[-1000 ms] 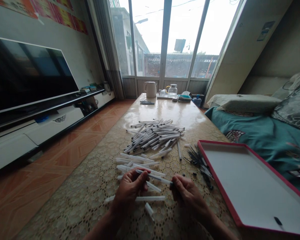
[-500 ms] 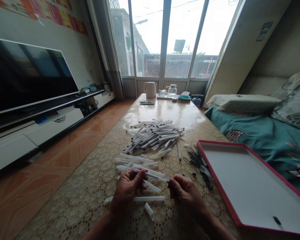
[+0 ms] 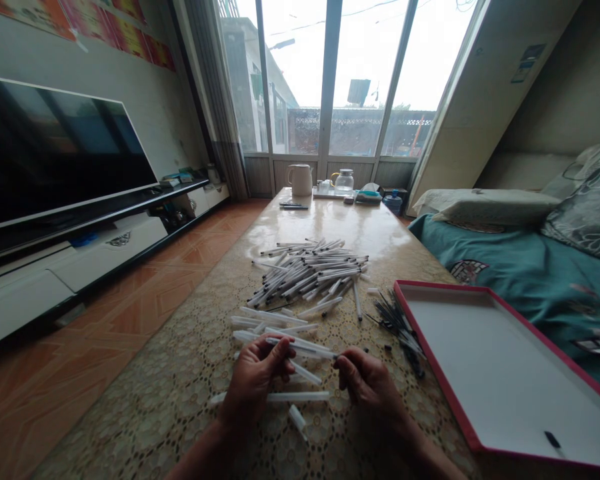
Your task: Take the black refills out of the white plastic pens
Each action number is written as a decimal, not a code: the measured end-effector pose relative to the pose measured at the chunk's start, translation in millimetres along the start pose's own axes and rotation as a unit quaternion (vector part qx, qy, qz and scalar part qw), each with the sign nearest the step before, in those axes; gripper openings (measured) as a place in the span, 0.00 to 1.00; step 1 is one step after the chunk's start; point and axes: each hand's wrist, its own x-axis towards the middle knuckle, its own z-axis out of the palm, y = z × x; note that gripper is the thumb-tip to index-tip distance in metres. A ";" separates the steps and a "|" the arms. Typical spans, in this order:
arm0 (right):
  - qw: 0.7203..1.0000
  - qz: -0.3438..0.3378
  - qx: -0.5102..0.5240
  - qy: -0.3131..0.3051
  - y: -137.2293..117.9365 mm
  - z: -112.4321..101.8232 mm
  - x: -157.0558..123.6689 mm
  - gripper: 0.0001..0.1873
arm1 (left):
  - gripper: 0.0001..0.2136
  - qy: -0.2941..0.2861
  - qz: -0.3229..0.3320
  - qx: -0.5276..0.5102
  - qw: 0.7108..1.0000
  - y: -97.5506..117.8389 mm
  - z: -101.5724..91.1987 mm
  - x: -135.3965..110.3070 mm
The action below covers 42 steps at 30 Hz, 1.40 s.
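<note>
My left hand (image 3: 257, 380) is pinched shut on one end of a clear pen barrel (image 3: 305, 349), and my right hand (image 3: 367, 383) grips the other end. The barrel runs roughly 9-to-3 between them, just above the table (image 3: 190, 373). The pen pile (image 3: 310, 270) sits at 12 and the red tray (image 3: 495, 373) at 3.

Lower centre of the frame: the left hand (image 3: 256, 379) shows its back to the camera, fingers curled, thumb and forefinger pinched together at its upper right. Just to its right, the right hand (image 3: 369, 385) lies knuckles up, fingers folded in, its fingertips (image 3: 341, 363) closed in a tight grip at its upper left. The hands are near but apart. Both bare forearms enter from the bottom edge, converging upward.
</note>
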 end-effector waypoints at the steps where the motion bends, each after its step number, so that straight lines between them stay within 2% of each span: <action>1: 1.000 0.003 0.015 0.001 -0.6 -0.4 0.2 0.20 | 0.14 0.000 0.002 0.001 1.000 -0.3 -0.2 0.3; 4: 0.999 0.008 0.035 0.000 -2.2 -1.9 0.6 0.19 | 0.14 -0.005 0.009 0.000 1.000 -1.0 -0.6 0.5; 9: 0.999 -0.013 -0.026 0.016 0.1 -3.1 1.1 0.24 | 0.14 -0.017 0.007 0.003 1.000 -1.7 -0.9 -0.3; 15: 1.000 -0.016 -0.026 0.006 -3.5 -2.9 1.7 0.18 | 0.15 -0.004 -0.003 0.009 1.000 0.3 0.1 -0.2; 21: 0.998 -0.022 -0.065 0.004 2.3 -3.8 0.5 0.23 | 0.15 -0.007 -0.002 0.014 1.000 2.7 2.1 -0.6; 25: 0.998 -0.032 -0.057 0.005 2.8 -3.7 0.6 0.16 | 0.15 -0.006 -0.002 0.013 1.000 3.6 2.9 -1.3; 31: 0.997 -0.030 -0.077 0.009 -0.1 -3.3 0.7 0.22 | 0.15 -0.008 -0.005 0.018 1.000 2.5 1.4 -1.3; 36: 0.997 -0.040 -0.058 0.000 -2.5 -2.9 0.0 0.15 | 0.14 -0.010 -0.003 0.015 1.000 -0.7 -1.3 0.5; 42: 0.996 -0.034 -0.078 0.004 1.5 -2.9 0.0 0.21 | 0.15 -0.014 -0.005 0.020 1.000 -0.8 -0.4 0.9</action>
